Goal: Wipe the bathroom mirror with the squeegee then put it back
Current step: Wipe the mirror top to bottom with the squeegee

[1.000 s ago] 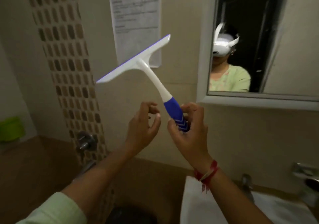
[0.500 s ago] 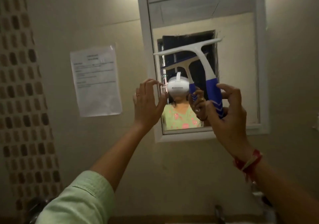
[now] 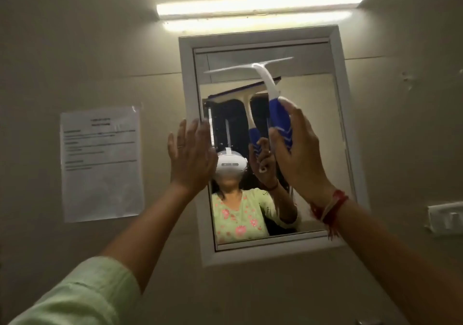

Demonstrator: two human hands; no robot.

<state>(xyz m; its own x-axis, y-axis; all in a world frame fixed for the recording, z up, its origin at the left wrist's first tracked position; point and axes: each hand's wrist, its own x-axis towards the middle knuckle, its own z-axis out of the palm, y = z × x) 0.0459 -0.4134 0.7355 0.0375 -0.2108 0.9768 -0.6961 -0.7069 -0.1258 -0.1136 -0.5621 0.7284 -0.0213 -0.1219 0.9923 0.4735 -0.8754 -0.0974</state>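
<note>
The white-framed bathroom mirror (image 3: pixel 313 149) hangs on the beige wall straight ahead. My right hand (image 3: pixel 298 154) grips the blue handle of the white squeegee (image 3: pixel 265 76). Its blade is raised near the top of the glass, tilted slightly up to the right; I cannot tell whether it touches the mirror. My left hand (image 3: pixel 191 156) is held up flat with fingers apart at the mirror's left frame edge, holding nothing. The glass reflects the squeegee, both hands and a person in a green top.
A lit tube light (image 3: pixel 260 6) runs above the mirror. A printed paper notice (image 3: pixel 101 164) is stuck to the wall at the left. A white switch plate (image 3: pixel 446 218) sits on the wall at the right.
The view has tilted up from the basin and tiled wall to the mirror. My right hand has carried the squeegee from left of the mirror up to its top. My left hand has opened flat.
</note>
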